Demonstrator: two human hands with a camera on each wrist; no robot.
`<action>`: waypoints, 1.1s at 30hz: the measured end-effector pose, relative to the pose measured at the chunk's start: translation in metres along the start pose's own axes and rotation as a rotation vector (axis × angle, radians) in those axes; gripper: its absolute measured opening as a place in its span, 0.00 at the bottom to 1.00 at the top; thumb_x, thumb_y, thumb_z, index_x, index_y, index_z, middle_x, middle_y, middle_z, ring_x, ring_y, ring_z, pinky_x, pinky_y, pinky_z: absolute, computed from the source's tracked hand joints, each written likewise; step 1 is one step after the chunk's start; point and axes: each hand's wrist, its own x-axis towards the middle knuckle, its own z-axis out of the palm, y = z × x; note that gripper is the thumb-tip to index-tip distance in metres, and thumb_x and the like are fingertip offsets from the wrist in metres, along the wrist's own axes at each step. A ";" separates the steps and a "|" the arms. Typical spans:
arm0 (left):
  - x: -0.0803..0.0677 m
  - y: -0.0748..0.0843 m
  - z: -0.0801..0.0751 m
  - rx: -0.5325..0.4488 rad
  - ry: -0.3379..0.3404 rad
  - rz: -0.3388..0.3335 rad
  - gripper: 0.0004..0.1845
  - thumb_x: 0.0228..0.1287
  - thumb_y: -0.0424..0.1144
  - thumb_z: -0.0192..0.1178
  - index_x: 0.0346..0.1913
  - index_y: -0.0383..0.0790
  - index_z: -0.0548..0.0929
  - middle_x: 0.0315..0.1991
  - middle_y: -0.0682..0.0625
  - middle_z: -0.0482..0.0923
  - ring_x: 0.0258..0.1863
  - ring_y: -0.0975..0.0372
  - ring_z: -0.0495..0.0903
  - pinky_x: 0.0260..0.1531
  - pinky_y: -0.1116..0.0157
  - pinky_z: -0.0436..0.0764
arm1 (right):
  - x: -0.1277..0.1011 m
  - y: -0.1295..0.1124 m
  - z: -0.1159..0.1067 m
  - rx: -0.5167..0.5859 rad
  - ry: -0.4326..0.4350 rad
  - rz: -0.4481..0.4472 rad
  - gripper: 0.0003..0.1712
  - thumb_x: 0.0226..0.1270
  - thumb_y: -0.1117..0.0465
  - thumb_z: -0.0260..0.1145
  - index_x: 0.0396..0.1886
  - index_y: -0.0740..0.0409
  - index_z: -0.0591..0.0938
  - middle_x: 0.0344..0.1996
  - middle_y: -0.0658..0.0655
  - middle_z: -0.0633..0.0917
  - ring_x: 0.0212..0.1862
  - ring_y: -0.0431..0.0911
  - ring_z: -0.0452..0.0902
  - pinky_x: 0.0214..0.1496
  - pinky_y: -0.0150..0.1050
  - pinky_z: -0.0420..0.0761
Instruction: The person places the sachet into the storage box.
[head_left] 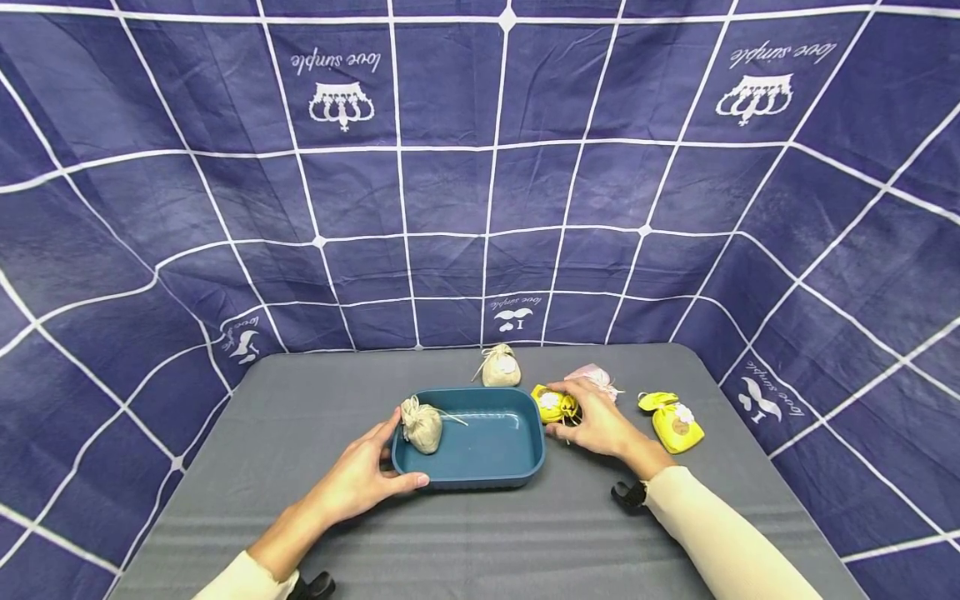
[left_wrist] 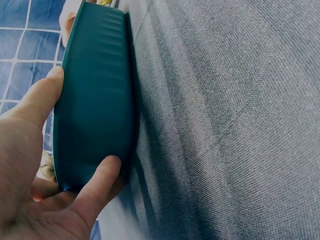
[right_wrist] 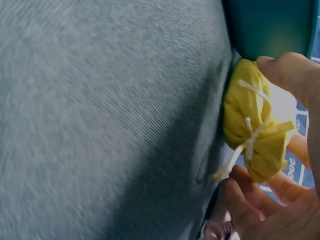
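My left hand [head_left: 358, 477] grips the left end of a rectangular blue-green tray [head_left: 480, 482], its thumb along the near side. The left wrist view shows the fingers at the corner of the tray [left_wrist: 95, 100]. Inside at the left lies a beige drawstring pouch [head_left: 423, 429]. Just right of the tray, my right hand [head_left: 596, 419] holds a yellow drawstring pouch [head_left: 551, 403], thumb on the near side and fingers on the far side. In the right wrist view this yellow pouch [right_wrist: 250, 110] sits on the cloth close against the tray's end, its white cord hanging loose.
Behind the tray stands another beige pouch [head_left: 501, 367]. A pink pouch [head_left: 592, 377] lies beyond my right hand, partly hidden by it. Farther right is a second yellow pouch [head_left: 675, 425]. Grey cloth [head_left: 480, 550] covers the table, and a blue checked curtain [head_left: 450, 192] encloses it.
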 end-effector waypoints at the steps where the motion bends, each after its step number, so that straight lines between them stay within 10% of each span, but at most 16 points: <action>1: 0.000 0.000 0.000 0.002 0.000 0.000 0.72 0.61 0.56 0.91 0.94 0.27 0.55 0.86 0.26 0.69 0.61 0.55 0.96 0.55 0.67 0.95 | 0.000 0.001 0.002 0.006 -0.001 0.009 0.41 0.62 0.53 0.91 0.74 0.57 0.88 0.65 0.63 0.90 0.71 0.61 0.85 0.76 0.67 0.83; 33: -0.001 0.000 -0.001 -0.016 -0.001 -0.001 0.72 0.61 0.55 0.91 0.94 0.28 0.55 0.86 0.26 0.69 0.63 0.52 0.95 0.51 0.75 0.92 | 0.010 -0.002 0.013 0.033 0.110 0.036 0.29 0.60 0.62 0.92 0.60 0.56 0.92 0.54 0.56 0.97 0.57 0.54 0.91 0.62 0.53 0.88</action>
